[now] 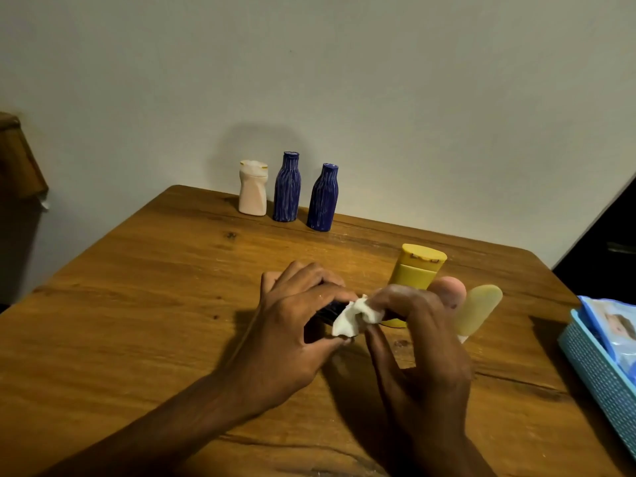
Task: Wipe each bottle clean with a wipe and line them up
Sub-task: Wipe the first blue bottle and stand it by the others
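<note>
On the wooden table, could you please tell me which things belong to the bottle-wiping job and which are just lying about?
Part of the job:
- white wipe, pinched by right hand
- dark bottle in left hand
- white bottle
- two blue bottles
- yellow bottle
- pale yellow bottle
- pink bottle

Lying about:
- blue basket with packets

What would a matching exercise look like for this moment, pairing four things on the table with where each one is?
Things:
1. white bottle
2. yellow bottle
3. wipe
4. blue basket

Places:
A. at the table's right edge
B. pinched by the right hand, against the dark bottle that the left hand grips
C. left end of the row by the wall
D. upright just behind the right hand

Pairs: 1-C, 2-D, 3-B, 4-A
</note>
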